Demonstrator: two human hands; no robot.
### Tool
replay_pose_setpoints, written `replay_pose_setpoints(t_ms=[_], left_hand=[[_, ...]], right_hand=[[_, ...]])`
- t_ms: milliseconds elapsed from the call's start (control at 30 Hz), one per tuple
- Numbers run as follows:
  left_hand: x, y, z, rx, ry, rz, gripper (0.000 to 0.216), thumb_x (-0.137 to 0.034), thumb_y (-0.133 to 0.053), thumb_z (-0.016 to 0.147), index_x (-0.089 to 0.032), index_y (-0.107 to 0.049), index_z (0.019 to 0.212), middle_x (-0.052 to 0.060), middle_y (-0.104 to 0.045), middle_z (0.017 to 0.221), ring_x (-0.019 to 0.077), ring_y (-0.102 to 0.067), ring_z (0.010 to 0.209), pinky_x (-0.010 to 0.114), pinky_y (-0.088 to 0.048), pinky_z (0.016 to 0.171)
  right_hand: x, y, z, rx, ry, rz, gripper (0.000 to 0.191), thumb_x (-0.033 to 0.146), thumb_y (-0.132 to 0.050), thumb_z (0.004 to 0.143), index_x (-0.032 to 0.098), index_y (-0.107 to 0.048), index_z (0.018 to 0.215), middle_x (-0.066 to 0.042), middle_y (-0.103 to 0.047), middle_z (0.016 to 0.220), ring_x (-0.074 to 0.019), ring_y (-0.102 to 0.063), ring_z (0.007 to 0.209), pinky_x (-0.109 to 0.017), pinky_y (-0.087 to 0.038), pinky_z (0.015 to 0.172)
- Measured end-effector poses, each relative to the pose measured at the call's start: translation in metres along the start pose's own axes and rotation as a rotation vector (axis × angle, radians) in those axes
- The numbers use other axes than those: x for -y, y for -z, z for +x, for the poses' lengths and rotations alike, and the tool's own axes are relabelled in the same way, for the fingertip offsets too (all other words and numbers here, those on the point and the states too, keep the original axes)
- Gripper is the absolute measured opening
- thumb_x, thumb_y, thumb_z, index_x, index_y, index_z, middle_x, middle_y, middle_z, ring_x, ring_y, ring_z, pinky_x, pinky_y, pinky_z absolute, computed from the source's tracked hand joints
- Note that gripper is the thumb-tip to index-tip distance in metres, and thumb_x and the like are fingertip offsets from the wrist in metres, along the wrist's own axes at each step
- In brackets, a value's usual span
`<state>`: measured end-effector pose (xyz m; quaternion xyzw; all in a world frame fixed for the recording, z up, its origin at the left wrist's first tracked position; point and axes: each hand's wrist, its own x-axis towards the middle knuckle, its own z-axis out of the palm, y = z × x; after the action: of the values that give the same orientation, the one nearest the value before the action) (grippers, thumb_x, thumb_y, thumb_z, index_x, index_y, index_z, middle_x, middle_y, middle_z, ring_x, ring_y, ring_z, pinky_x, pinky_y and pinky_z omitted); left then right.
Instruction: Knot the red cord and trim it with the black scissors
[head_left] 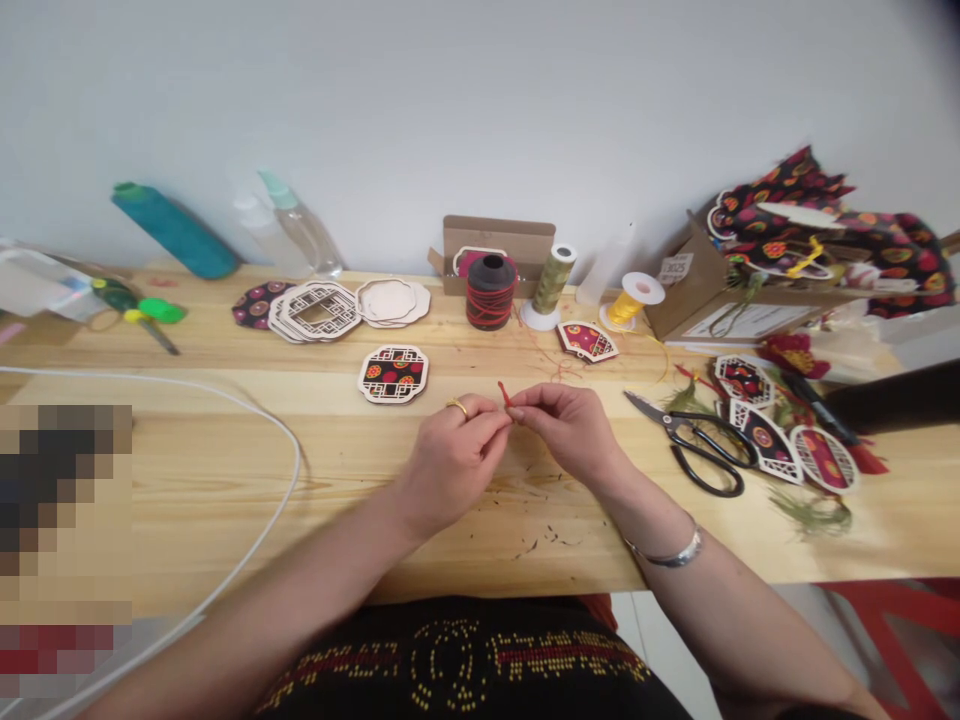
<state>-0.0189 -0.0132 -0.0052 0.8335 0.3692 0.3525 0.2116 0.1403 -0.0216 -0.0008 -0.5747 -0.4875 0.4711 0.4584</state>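
Note:
A short piece of red cord (504, 394) sticks up between my two hands, low over the wooden table. My left hand (461, 455) pinches it from the left, fingers curled together. From the other side, the thumb and forefinger of my right hand (571, 428) close on the same cord. Fingertips hide most of it, so a knot or loop cannot be made out. Just beyond my left hand lies an ornament (394, 375) with a pale lattice frame over patterned fabric. Black-handled scissors (694, 440) rest to the right of my right hand.
A spool of dark red cord (491, 292), a green thread spool (553, 285) and a yellow one (634, 300) stand behind. Stacked wooden frames (315, 312) lie back left. A cardboard box (694, 290) with fabric stands back right. A white cable (289, 480) curves across the left.

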Motion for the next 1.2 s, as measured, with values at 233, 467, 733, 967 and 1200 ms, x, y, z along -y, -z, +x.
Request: replay_pose_setpoints(t_ms=[233,467,733,967,1200], left_hand=[[0.000,-0.001,0.000,-0.013,0.003,0.069,0.021,-0.016,-0.052,0.084,-0.020,-0.072,0.091,0.008,-0.069,0.087,0.0163,-0.062,0.077,0.030,-0.050,0.071],[-0.007,0.003,0.003,-0.026,0.080,-0.053,0.018,-0.016,-0.055,0.081,-0.017,-0.071,0.089,0.009,-0.070,0.089,0.0170,-0.063,0.077,0.031,-0.051,0.071],[-0.010,0.009,0.012,0.022,0.634,-0.401,0.030,-0.026,-0.059,0.079,-0.013,-0.064,0.105,0.002,-0.064,0.059,0.0129,-0.058,0.052,0.025,-0.045,0.052],[-0.010,0.011,0.018,0.165,0.803,-0.749,0.030,-0.019,-0.061,0.076,-0.012,-0.069,0.104,0.001,-0.064,0.056,0.0073,-0.048,0.042,0.020,-0.035,0.042],[-0.006,0.009,0.016,0.179,0.783,-0.665,0.023,-0.021,-0.062,0.076,-0.014,-0.072,0.095,0.003,-0.069,0.066,0.0093,-0.057,0.054,0.018,-0.041,0.045]], right_hand=[[-0.001,-0.001,-0.001,0.008,0.033,-0.062,0.007,0.020,-0.064,0.070,0.018,-0.069,0.074,-0.002,-0.072,0.074,-0.0137,-0.065,0.069,-0.028,-0.053,0.068],[0.002,0.001,0.000,0.001,0.045,-0.047,0.004,0.019,-0.064,0.070,0.018,-0.067,0.072,-0.001,-0.071,0.070,-0.0124,-0.063,0.064,-0.027,-0.052,0.064],[0.001,0.001,-0.001,-0.029,0.075,-0.082,0.005,0.018,-0.063,0.071,0.018,-0.067,0.075,-0.002,-0.071,0.073,-0.0131,-0.064,0.065,-0.027,-0.051,0.065],[-0.003,-0.003,-0.003,-0.023,0.140,-0.160,0.009,0.015,-0.061,0.074,0.017,-0.069,0.078,-0.003,-0.073,0.076,-0.0142,-0.065,0.069,-0.026,-0.051,0.065],[-0.005,-0.003,-0.005,-0.029,0.168,-0.193,0.012,0.015,-0.060,0.075,0.018,-0.071,0.079,-0.003,-0.073,0.076,-0.0146,-0.066,0.069,-0.026,-0.051,0.065]])
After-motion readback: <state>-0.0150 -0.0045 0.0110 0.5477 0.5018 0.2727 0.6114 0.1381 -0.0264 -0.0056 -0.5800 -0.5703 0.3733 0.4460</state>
